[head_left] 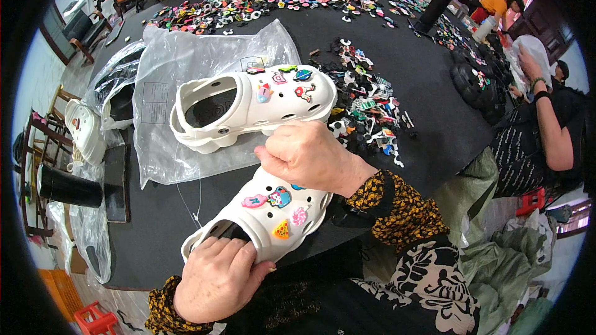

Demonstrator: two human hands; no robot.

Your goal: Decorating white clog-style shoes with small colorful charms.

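A white clog [246,218] with colourful charms, among them a pizza slice and a pink swirl, tilts at the near table edge. My left hand [217,276] reaches its fingers into the foot opening and grips the clog, thumb outside along its rim. Over the toe end my right hand [310,156] is closed in a fist; whatever its fingers hold is hidden. Just beyond, a second white clog [244,111], with a rocket and a planet among its charms, lies on a clear plastic bag [162,164]. A thin clear loop hangs between the two clogs.
Loose charms [366,102] lie right of the clogs, with more charms [242,9] across the far side. A black tumbler [69,185] and another white clog [87,130] are at left. Co-workers sit around the table; one at right handles plastic near a black clog [475,87].
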